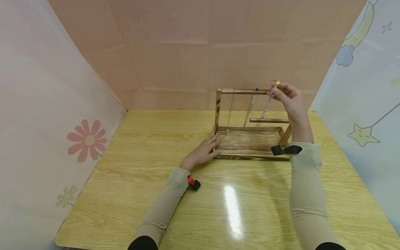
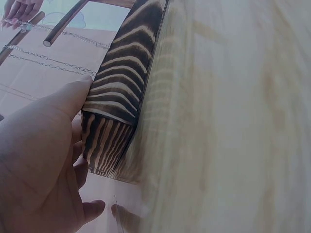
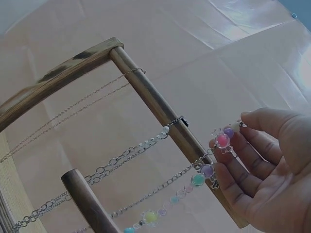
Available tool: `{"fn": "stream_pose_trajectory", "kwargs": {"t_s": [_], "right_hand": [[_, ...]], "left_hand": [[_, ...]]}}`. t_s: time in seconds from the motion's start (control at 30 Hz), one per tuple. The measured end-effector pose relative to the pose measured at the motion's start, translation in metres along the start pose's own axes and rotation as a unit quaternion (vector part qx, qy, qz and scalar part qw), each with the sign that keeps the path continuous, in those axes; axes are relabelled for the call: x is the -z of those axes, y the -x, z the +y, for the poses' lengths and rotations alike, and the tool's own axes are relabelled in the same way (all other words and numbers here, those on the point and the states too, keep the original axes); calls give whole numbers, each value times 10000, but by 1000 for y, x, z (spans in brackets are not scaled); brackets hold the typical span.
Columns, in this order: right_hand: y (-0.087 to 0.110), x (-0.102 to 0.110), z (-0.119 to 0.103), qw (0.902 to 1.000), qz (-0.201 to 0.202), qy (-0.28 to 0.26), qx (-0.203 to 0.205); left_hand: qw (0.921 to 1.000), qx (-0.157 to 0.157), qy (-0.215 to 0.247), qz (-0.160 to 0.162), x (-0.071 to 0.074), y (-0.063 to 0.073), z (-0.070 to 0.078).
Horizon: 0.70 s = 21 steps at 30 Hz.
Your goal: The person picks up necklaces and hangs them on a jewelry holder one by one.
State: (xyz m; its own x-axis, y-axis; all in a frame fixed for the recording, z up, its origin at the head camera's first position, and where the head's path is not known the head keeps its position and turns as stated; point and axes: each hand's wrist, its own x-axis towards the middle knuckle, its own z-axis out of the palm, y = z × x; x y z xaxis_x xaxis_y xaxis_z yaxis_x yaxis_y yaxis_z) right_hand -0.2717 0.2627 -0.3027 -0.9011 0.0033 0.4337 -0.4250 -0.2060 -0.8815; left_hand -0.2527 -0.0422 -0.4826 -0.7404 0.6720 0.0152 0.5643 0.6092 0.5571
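Observation:
A wooden jewelry stand with a shallow tray and round bars stands on the table. My left hand holds the tray's left end; in the left wrist view the thumb lies over its edge, with the other fingers beyond the striped end face. At the right part of the top bar, my right hand pinches a colorful beaded chain between thumb and fingers. Its lower beads hang below the bar. Further left, a silver chain with pearly beads and a thin chain hang from that bar.
A lower, shorter bar juts out in front of the hanging chains. The stand rests on a wood-grain table. Behind it rises a plain pinkish backdrop, with patterned sheets at the sides.

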Motion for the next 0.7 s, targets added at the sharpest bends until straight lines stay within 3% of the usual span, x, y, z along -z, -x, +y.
{"fn": "stream_pose_trajectory", "kwargs": {"t_s": [0.7], "right_hand": [[3,11,-1,9998,130,128,-48]], "left_hand": [[10000,27,-27,-37,-1,-2,-3]]}}
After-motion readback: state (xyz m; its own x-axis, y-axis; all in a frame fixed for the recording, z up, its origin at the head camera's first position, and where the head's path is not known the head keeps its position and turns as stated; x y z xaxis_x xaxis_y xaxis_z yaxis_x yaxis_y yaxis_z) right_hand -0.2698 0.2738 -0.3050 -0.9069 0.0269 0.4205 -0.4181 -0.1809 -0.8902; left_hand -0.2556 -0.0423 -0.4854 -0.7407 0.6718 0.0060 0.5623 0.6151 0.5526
